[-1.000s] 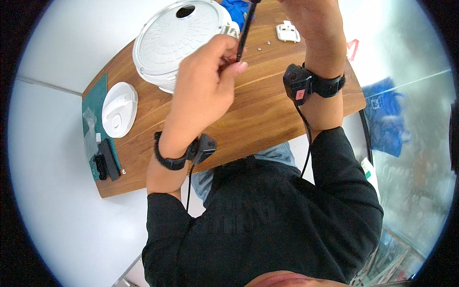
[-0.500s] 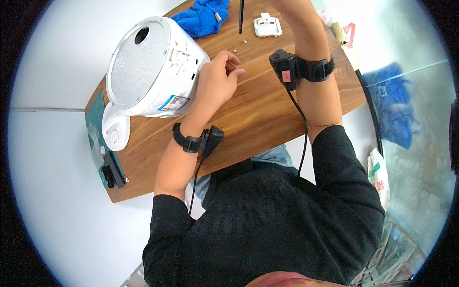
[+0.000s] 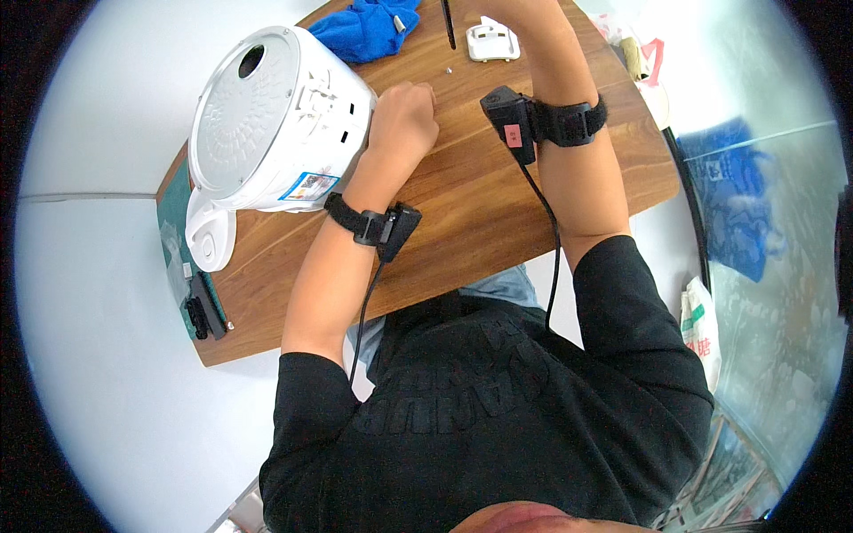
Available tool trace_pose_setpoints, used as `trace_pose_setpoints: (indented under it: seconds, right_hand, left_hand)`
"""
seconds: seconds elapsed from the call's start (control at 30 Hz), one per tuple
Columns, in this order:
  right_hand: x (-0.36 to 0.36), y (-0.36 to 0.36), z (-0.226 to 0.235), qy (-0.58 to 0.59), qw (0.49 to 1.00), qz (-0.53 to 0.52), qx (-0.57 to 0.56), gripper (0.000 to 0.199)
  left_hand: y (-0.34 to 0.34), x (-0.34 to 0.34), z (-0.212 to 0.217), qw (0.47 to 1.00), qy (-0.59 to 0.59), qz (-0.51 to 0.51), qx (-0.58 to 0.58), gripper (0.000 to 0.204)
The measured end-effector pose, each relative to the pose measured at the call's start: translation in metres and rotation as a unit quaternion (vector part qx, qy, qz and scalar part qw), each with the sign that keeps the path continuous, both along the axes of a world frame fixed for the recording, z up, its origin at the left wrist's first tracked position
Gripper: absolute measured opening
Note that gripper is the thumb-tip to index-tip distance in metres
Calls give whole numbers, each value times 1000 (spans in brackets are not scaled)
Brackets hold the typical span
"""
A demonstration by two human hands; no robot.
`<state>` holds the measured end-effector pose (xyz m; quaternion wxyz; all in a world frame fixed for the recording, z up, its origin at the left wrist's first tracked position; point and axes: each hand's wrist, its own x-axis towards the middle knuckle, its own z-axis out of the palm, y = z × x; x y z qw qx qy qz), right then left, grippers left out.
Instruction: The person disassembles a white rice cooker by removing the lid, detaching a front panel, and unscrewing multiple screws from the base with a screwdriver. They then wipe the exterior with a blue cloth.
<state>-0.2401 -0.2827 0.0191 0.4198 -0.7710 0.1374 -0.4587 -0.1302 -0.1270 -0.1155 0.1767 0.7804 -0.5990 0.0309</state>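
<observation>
A white round appliance body (image 3: 329, 115) lies tipped on the wooden table, its grey metal base with a dark hole facing left. Beside its right wall is my left hand (image 3: 404, 124), closed and low over the tabletop; its fingertips are hidden, so what it pinches cannot be seen. A small screw (image 3: 449, 70) lies just beyond it. My right hand (image 3: 520, 12) is mostly cut off by the upper edge. A thin black rod (image 3: 450, 25), like a screwdriver shaft, comes down from that edge on its left, tip pointing down. Near the right wrist lies a white plastic cover (image 3: 493, 43).
A blue cloth (image 3: 364, 31) lies at the far side behind the appliance. The appliance's white lid (image 3: 211, 238) projects toward the near left, by a green mat (image 3: 174, 209) with black items (image 3: 206, 309). Wristband cables hang from both forearms.
My left hand has curled its fingers further and turned knuckles up; one of the two small screws is no longer visible. The black rod's tilt has changed slightly. The whole view has shifted a little.
</observation>
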Motion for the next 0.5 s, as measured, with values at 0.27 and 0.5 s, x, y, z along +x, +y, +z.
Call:
trace_pose_setpoints:
  seconds: [0.27, 0.5]
  right_hand:
    - [-4, 5, 2, 7, 1000, -12, 6, 28]
    - [-2, 6, 1, -3, 1000, 3, 12, 30]
  left_hand:
    - [-10, 6, 0, 999, -39, 17, 27, 12]
    - [-14, 9, -4, 998, -58, -1, 19, 13]
